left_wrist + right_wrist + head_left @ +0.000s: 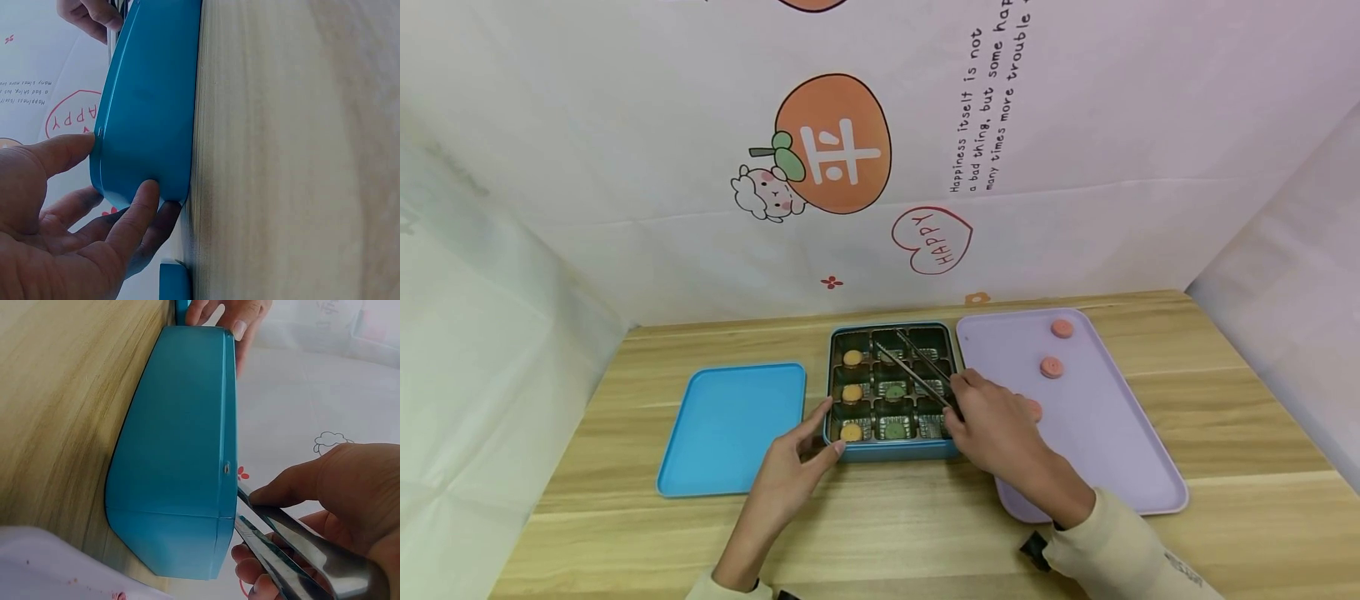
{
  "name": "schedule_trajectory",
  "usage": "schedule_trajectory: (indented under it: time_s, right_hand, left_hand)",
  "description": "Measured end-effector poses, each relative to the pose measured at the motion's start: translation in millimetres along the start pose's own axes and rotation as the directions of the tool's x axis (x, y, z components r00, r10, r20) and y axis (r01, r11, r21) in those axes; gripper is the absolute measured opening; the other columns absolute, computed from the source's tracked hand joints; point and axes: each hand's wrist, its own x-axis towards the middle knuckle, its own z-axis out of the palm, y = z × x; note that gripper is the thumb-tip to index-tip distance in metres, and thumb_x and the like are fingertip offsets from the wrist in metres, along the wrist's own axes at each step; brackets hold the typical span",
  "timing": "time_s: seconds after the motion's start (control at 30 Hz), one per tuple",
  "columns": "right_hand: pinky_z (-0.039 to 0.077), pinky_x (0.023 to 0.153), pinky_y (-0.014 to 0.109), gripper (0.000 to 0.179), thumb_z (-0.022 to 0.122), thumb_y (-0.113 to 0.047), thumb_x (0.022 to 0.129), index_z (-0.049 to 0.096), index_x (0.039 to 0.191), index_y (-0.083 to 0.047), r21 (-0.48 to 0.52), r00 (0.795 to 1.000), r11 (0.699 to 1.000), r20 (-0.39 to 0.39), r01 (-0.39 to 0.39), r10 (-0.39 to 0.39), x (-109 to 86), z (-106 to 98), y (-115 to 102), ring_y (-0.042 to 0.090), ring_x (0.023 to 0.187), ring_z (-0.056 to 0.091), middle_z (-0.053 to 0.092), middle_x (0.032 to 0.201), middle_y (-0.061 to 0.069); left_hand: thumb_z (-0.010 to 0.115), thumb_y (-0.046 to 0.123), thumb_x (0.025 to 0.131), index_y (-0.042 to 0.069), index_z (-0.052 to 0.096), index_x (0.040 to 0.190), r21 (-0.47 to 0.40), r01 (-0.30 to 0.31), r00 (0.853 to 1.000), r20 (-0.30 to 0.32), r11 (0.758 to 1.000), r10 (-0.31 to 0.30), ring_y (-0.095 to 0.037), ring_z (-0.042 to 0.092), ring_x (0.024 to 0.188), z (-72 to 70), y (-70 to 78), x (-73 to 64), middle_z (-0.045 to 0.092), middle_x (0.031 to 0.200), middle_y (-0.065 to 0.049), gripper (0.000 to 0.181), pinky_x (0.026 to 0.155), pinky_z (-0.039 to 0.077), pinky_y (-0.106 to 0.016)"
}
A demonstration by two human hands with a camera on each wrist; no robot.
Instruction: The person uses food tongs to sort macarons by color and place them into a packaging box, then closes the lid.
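Observation:
A blue tin box [891, 451] with a dark divided insert stands on the table. Yellow cookies [852, 392] lie in its left column and green cookies [895, 391] in its middle column. My left hand [787, 473] holds the front left corner, thumb at the front rim and fingers along the side, as the left wrist view shows. In my right hand [1000, 425] I grip metal tongs [917, 375] at the box's right edge. Their spread tips reach over the back middle compartment, close to the green cookie there. The right wrist view shows the tongs [294, 550] between thumb and fingers.
To the right is a purple tray [1090, 433] with pink cookies [1052, 367], one partly hidden by my right hand. A flat blue lid [730, 429] lies to the left. Behind the wooden table [880, 525] hangs a printed white cloth [700, 167].

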Motion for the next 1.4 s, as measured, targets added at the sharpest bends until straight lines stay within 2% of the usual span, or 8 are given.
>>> schedule_trajectory:
  time_s: [0.23,0.43,0.6,0.7,0.97,1.17,1.3,1.4]
  right_hand:
    - [0.055,0.059,0.041,0.036,0.072,-0.009,0.093,0.070,0.123,0.011,-0.011,1.000,1.000,-0.002,-0.013,0.013,-3.2,-3.2,-0.2,0.034,0.085,0.072,0.071,0.119,0.023]
    - [0.051,0.051,0.041,0.031,0.074,-0.011,0.092,0.072,0.117,0.007,-0.036,0.999,0.998,0.005,-0.054,0.054,-10.3,-10.7,2.6,0.027,0.075,0.067,0.070,0.103,0.015]
    - [0.055,0.056,0.049,0.040,0.073,-0.010,0.092,0.069,0.127,0.009,-0.026,0.997,0.997,-0.008,-0.074,0.074,-20.7,-18.1,11.9,0.032,0.089,0.073,0.072,0.119,0.020]
    - [0.054,0.055,0.049,0.040,0.072,-0.010,0.092,0.069,0.127,0.009,-0.015,0.996,0.996,-0.014,-0.089,0.089,-26.5,-24.0,18.9,0.031,0.086,0.071,0.072,0.119,0.020]
    - [0.049,0.051,0.045,0.036,0.074,-0.011,0.090,0.070,0.121,0.008,-0.027,0.994,0.995,-0.055,-0.092,0.091,-41.9,-36.4,38.4,0.021,0.069,0.061,0.068,0.097,0.010]
    - [0.050,0.056,0.046,0.037,0.076,-0.012,0.088,0.072,0.120,0.007,-0.040,0.995,0.996,-0.060,-0.083,0.081,-53.2,-42.1,58.9,0.019,0.069,0.059,0.072,0.106,0.014]
    - [0.045,0.057,0.039,0.034,0.078,-0.012,0.087,0.073,0.118,0.002,-0.053,0.997,0.997,-0.049,-0.057,0.054,-61.2,-44.3,77.6,0.013,0.068,0.052,0.068,0.094,0.007]
    - [0.041,0.057,0.036,0.033,0.080,-0.010,0.085,0.074,0.115,0.000,-0.061,0.998,0.997,-0.045,-0.040,0.037,-68.6,-45.7,94.0,0.012,0.068,0.048,0.065,0.088,0.002]
  left_hand:
    - [0.075,0.020,0.098,0.022,0.048,0.159,-0.007,0.007,1.000,0.002,1.000,-0.007,-0.030,0.067,0.114,0.9,-0.2,0.6,0.052,0.156,-0.022,0.066,0.065,0.046,-0.032]
    - [0.075,0.020,0.098,0.023,0.048,0.159,-0.006,0.010,1.000,0.002,1.000,-0.010,-0.028,0.067,0.111,1.0,-0.2,0.5,0.050,0.158,-0.022,0.066,0.061,0.045,-0.031]
    - [0.075,0.020,0.098,0.023,0.049,0.159,-0.003,0.015,1.000,-0.003,1.000,-0.015,-0.028,0.067,0.108,0.9,-0.2,0.2,0.052,0.157,-0.022,0.066,0.060,0.045,-0.031]
    - [0.075,0.020,0.098,0.023,0.048,0.159,-0.001,0.014,1.000,-0.001,1.000,-0.014,-0.028,0.067,0.111,1.1,0.0,0.2,0.051,0.157,-0.022,0.066,0.061,0.045,-0.032]
    - [0.074,0.020,0.099,0.023,0.048,0.159,-0.001,0.025,1.000,0.012,1.000,-0.025,-0.021,0.059,0.086,0.5,0.1,1.4,0.052,0.156,-0.022,0.066,0.055,0.040,-0.031]
    - [0.074,0.020,0.099,0.023,0.047,0.160,-0.004,0.014,1.000,0.011,1.000,-0.014,-0.020,0.057,0.083,-0.7,-0.2,2.1,0.051,0.158,-0.021,0.067,0.055,0.040,-0.030]
    - [0.074,0.020,0.099,0.023,0.047,0.160,-0.006,0.018,1.000,0.012,1.000,-0.018,-0.019,0.053,0.076,-0.7,-0.5,1.9,0.065,0.135,-0.022,0.067,0.054,0.039,-0.029]
    - [0.074,0.020,0.099,0.024,0.047,0.159,-0.006,0.023,1.000,0.013,1.000,-0.023,-0.019,0.053,0.077,-0.4,-0.6,1.2,0.068,0.119,-0.018,0.067,0.053,0.039,-0.029]
